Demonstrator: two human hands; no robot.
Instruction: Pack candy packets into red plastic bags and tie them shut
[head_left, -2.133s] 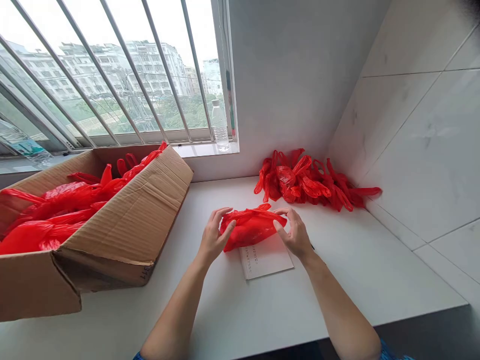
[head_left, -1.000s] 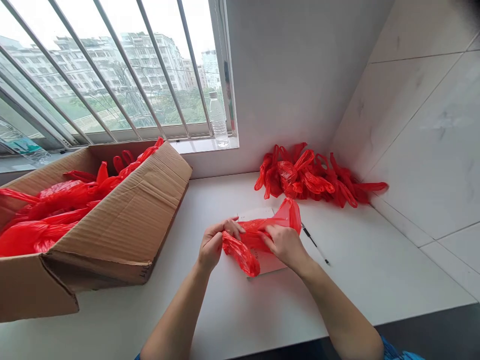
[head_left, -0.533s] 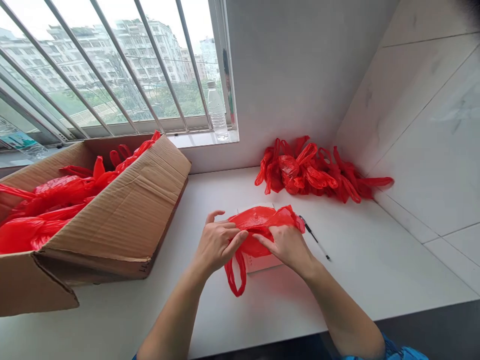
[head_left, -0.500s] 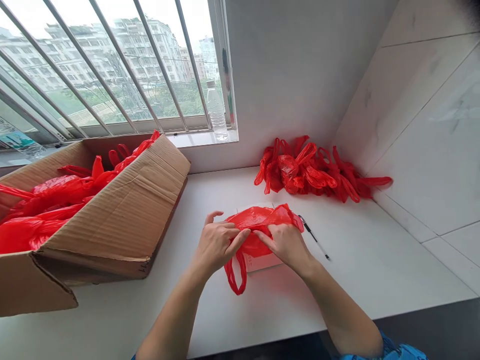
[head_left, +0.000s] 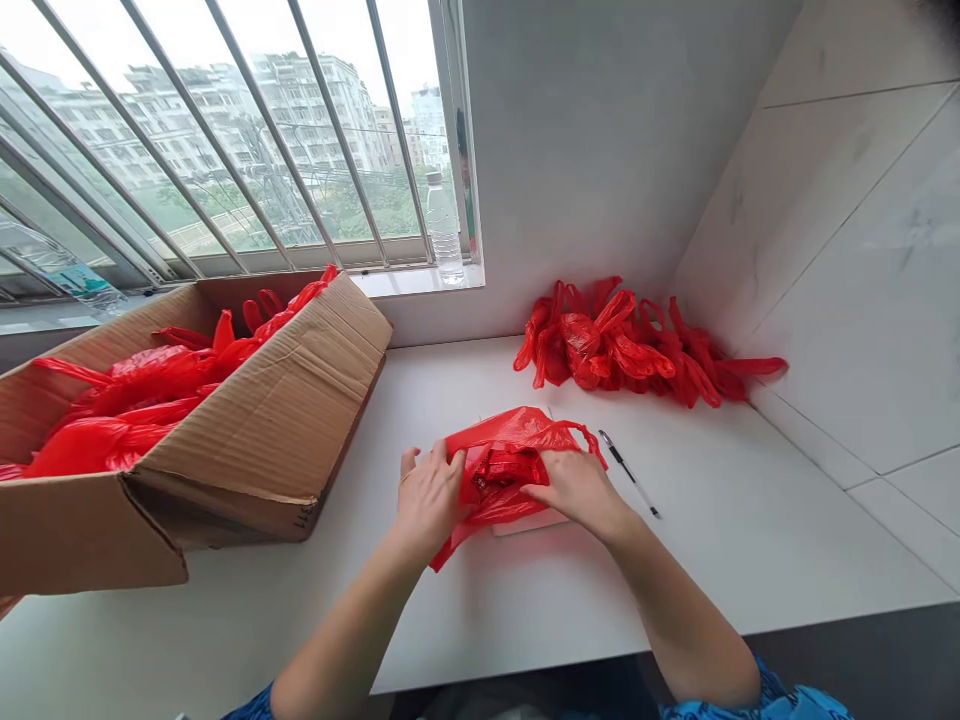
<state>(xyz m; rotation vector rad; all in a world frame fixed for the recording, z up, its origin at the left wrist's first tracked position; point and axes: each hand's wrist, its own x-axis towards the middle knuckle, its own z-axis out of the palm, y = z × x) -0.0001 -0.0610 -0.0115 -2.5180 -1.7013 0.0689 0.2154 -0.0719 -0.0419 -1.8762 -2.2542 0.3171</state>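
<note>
A thin red plastic bag [head_left: 517, 425] is spread open between my two hands above the white table. Its left rim is gripped by my left hand [head_left: 430, 495], fingers on the outside and thumb toward the opening. My right hand [head_left: 579, 487] grips the right side, with its thumb pointing into the mouth. Shiny dark-red contents [head_left: 506, 470] show inside the bag; their kind cannot be made out. Under the bag lies a flat pale object [head_left: 525, 524], mostly covered.
To the left stands an open cardboard box [head_left: 292, 420] full of red bags [head_left: 157, 380]. A pile of knotted red bags [head_left: 615, 340] sits against the wall. Right of my hands lies a pen [head_left: 628, 472]. A clear bottle [head_left: 445, 232] stands on the sill by the barred window.
My hands have pulled the bag's mouth apart, so the dark-red contents now show. The handle loop that hung at the front left is no longer visible there. The view has shifted slightly left.
</note>
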